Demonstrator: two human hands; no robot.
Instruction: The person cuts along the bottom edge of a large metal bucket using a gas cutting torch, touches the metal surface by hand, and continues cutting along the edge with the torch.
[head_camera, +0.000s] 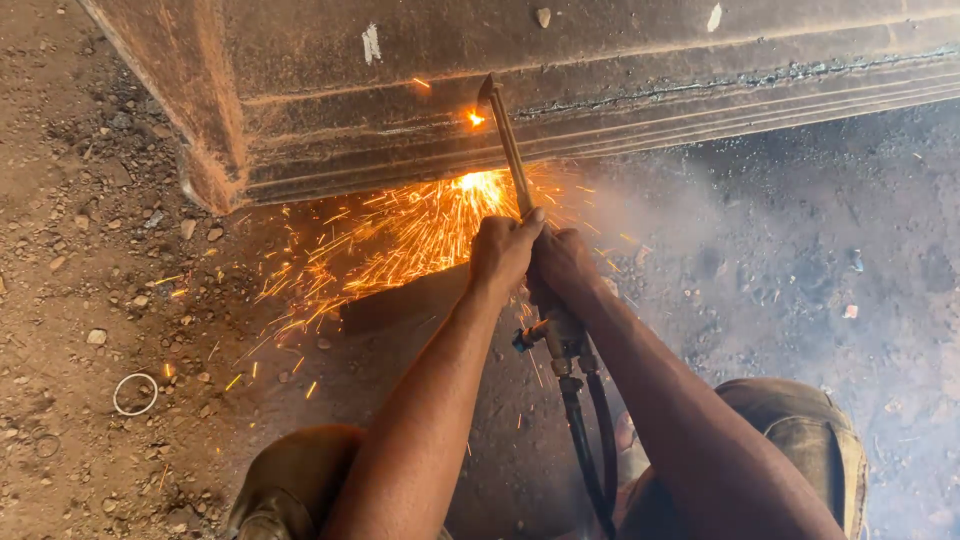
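Head view. Cutting torch (512, 150) is held in both hands, long axis running from the lower middle of the frame up and slightly left, nozzle end pointing away from the person at the rusty steel beam (600, 90). The tip meets the beam's side face at a small glowing spot (474, 118); a line of cut runs rightward from it along the beam. Left hand (503, 250) is closed around the torch tube below the beam; right hand (563, 262) is closed around the torch body just beside it, the two touching. Two dark hoses (590, 440) trail from the torch base toward the person. Sparks (400, 240) spray down and left of the beam onto the dirt floor (90, 300). A pale ring (135, 394) lies on the floor, well left of the beam's end. Smoke hangs to the right below the beam.
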